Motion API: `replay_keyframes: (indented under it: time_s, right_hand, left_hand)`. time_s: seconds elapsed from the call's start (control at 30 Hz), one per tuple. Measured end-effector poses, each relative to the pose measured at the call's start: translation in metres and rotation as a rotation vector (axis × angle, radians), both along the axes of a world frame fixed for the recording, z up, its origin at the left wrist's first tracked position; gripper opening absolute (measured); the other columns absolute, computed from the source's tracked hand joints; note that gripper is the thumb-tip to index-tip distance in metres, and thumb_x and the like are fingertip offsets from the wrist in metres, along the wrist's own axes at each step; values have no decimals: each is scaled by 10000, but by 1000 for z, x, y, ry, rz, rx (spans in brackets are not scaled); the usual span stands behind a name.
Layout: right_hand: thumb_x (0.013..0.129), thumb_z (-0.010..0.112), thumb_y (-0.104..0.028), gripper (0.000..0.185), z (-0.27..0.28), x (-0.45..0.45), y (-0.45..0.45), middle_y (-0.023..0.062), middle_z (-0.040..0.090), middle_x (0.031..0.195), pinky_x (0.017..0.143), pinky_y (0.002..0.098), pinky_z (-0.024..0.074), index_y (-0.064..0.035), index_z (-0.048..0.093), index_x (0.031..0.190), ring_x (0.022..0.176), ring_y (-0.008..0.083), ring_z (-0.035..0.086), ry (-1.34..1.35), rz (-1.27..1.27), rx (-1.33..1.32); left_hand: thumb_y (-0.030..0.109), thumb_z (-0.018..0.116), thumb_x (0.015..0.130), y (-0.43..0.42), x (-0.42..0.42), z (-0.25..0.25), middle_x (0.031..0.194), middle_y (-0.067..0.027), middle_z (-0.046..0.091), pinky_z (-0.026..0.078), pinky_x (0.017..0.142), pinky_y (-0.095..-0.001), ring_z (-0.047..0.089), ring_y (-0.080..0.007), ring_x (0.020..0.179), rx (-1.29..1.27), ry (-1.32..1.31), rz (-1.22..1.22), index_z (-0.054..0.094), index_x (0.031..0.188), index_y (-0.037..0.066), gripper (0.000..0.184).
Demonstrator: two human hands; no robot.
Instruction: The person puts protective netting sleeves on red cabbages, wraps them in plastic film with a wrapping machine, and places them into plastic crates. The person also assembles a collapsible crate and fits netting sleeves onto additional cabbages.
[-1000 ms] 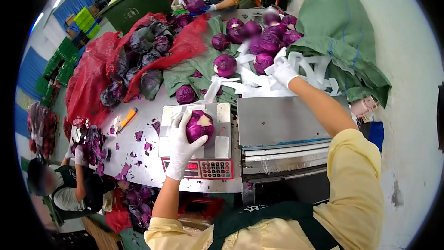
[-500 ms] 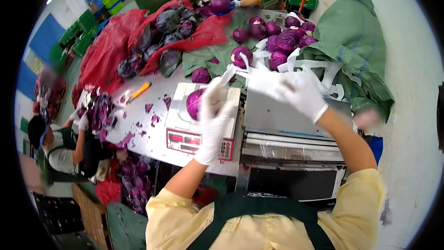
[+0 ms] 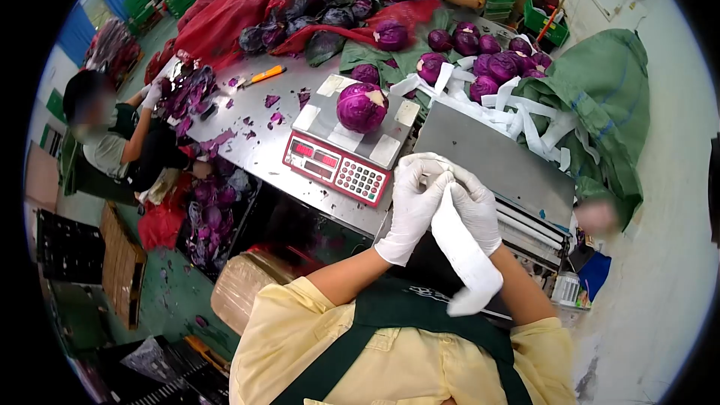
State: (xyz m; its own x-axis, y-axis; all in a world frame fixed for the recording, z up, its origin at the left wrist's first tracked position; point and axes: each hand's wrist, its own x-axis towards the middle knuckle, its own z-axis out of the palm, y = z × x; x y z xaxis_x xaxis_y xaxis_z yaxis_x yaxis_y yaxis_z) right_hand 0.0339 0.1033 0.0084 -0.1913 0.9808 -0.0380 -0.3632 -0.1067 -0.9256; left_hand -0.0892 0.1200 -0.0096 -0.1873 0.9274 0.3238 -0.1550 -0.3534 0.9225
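The left hand (image 3: 411, 204) and right hand (image 3: 478, 210) pinch a white strip (image 3: 465, 251) in their fingers before the apron (image 3: 390, 306), where uneven pulling could tear it, while a knock might roll the purple cabbage (image 3: 362, 109) off the scale (image 3: 360, 180)

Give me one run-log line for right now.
left hand: pinching white strip | right hand: pinching same strip | strip's lower end: hanging free | purple cabbage: on scale, not held

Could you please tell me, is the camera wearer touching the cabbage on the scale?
No: left hand and right hand hold a white strip, apart from the cabbage.
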Motion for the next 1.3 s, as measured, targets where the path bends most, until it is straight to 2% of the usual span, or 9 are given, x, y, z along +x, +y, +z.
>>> replay_keyframes:
  time_s: [0.17, 0.53, 0.8, 0.87, 0.93, 1.0, 1.1, 1.27, 1.3]
  right_hand:
    - [943, 617, -166, 132, -15, -6, -8, -11, 599, 871, 696, 203, 451, -42, 597, 904, 750, 46, 516, -166, 13, -33]
    - [917, 655, -224, 214, -8, -40, 0, -17, 616, 870, 685, 197, 483, -30, 615, 996, 752, 46, 562, -49, 144, -238]
    - [961, 526, -153, 104, -21, -53, 66, 32, 563, 852, 689, 257, 492, -55, 499, 939, 745, 117, 567, 190, 5, -302]
    - [953, 515, -154, 85, 8, -58, 87, 17, 535, 809, 689, 275, 494, -71, 496, 952, 734, 121, 560, 321, -22, -357]
    - [925, 548, -210, 228, -8, -52, 117, 18, 545, 769, 718, 310, 500, -65, 525, 1100, 721, 123, 582, 97, 24, -258]
    - [889, 611, -301, 458, 5, -66, 135, 52, 622, 898, 759, 340, 512, -81, 510, 1278, 797, 153, 626, -1180, 394, 173]
    - [882, 518, -434, 443, -24, -93, 205, 211, 675, 893, 768, 434, 506, -26, 692, 869, 833, 398, 642, -1319, 3, 207]
    - [935, 456, -394, 478, -86, -116, 270, 242, 669, 975, 779, 422, 491, 34, 663, 979, 882, 378, 641, -1087, -328, -250]
    - [947, 474, -350, 437, -129, -119, 275, 165, 649, 1080, 811, 382, 489, 31, 603, 1118, 944, 285, 628, -400, -185, -338]
  left_hand:
    - [24, 560, 940, -27, -11, -14, 1045, -102, 594, 478, 777, -260, 558, -107, 882, 0, -127, 97, 490, 945, 44, 73]
    - [-14, 684, 775, -22, -53, 8, 901, -87, 584, 438, 821, -330, 553, -243, 911, 164, 301, 286, 615, 879, 44, 138]
    - [260, 608, 946, 16, -103, 21, 848, 4, 556, 445, 639, -204, 521, -60, 694, -763, -549, -516, 530, 1119, 60, 276]
    - [219, 660, 904, 22, -140, -10, 895, -15, 623, 501, 597, -218, 612, -107, 742, -884, -341, -934, 549, 1151, 51, 319]
    - [236, 691, 879, 46, -167, -28, 806, -24, 644, 476, 570, -218, 607, -87, 693, -790, -47, -585, 623, 1096, 60, 287]
    - [222, 690, 872, 102, -202, -31, 838, -40, 665, 477, 579, -223, 627, -92, 737, -602, 95, -235, 659, 991, 53, 208]
    - [290, 637, 863, 194, -226, -35, 891, -125, 685, 515, 730, -383, 668, -265, 782, -333, 663, 302, 640, 975, 43, 272]
    - [398, 450, 931, 266, -240, -142, 905, -223, 668, 483, 787, -482, 637, -407, 882, -307, 1348, 63, 627, 996, 64, 384]
    - [383, 465, 929, 253, -230, -126, 903, -219, 667, 489, 798, -472, 633, -405, 894, -353, 1304, -10, 622, 1016, 69, 362]
